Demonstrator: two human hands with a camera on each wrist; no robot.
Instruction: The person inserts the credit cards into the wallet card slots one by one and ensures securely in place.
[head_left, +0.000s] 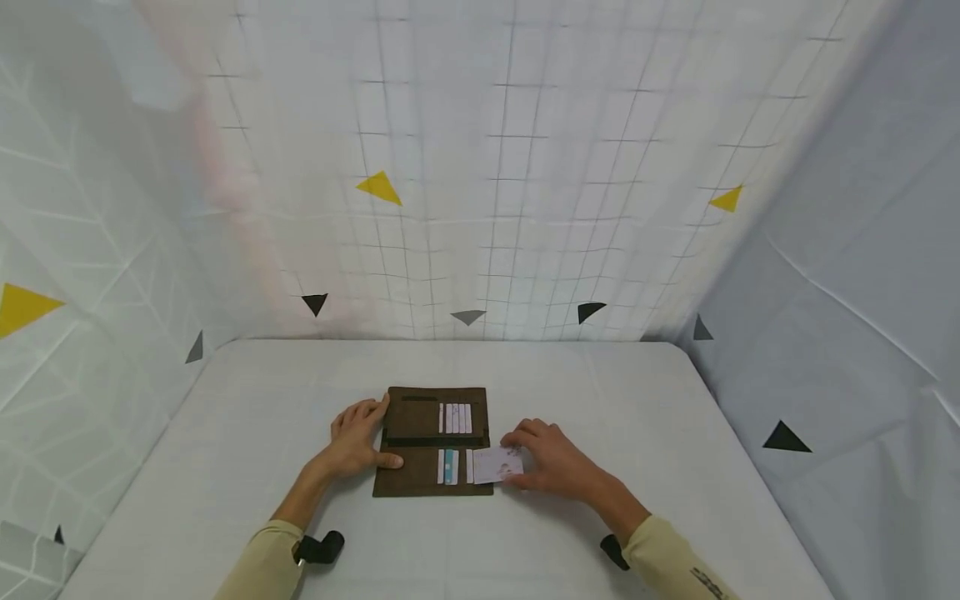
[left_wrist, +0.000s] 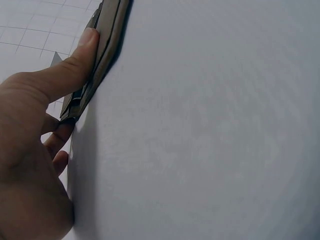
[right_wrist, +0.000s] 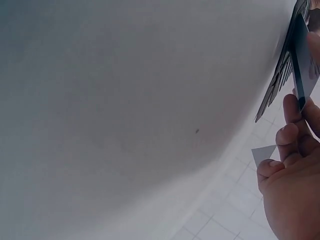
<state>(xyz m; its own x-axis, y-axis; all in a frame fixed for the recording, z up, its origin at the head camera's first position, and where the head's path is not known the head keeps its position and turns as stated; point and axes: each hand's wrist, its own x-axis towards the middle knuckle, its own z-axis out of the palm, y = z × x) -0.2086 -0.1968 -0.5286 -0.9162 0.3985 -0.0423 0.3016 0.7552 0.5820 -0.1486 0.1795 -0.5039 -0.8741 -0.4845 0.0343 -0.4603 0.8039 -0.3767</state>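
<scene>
An open brown wallet (head_left: 411,482) lies on the white table, with several cards showing in slots on its upper and lower panels. My left hand (head_left: 354,442) holds its left side. In the left wrist view, the thumb (left_wrist: 82,57) lies over the wallet (left_wrist: 111,37) and other fingers curl by its edge. On the right, my right hand (head_left: 551,457) pinches a pale printed card (head_left: 491,464) between thumb and fingers. The card overlaps the lower panel and sticks out past the wallet's right edge. From the right wrist, the card (right_wrist: 302,65) appears nearly edge-on between the fingers.
The white table (head_left: 600,383) extends around the wallet, with its far edge against a grid-patterned white curtain (head_left: 540,208). White sheets stand to the left and right. Black wrist devices (head_left: 321,547) sit at both sleeves.
</scene>
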